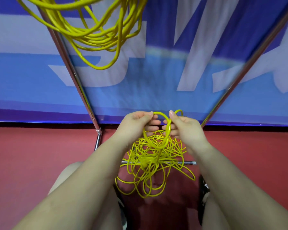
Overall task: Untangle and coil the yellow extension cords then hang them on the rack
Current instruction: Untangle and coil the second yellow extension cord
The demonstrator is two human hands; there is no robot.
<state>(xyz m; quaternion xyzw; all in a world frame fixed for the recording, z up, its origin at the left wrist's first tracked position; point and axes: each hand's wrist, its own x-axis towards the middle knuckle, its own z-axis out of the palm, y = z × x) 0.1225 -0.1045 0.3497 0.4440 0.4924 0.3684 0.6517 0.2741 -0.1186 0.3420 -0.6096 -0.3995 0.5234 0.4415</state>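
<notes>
Both hands up now: left hand (136, 123) and right hand (181, 125) each pinch a loop of thin, glossy yellow cord (158, 130), its snarl (150, 163) hanging below, above the red floor (40, 155). Looks light, springy, slick; best taken near a free end.

The tangled cord (154, 165) is bright yellow against a dull red floor (40, 155). Above the floor, the banner (156, 83) runs in blue bands, deep to pale, with large white shapes. A coiled cord (93, 30) before the banner is yellow too. The rack poles (73, 75) are shiny silver.
</notes>
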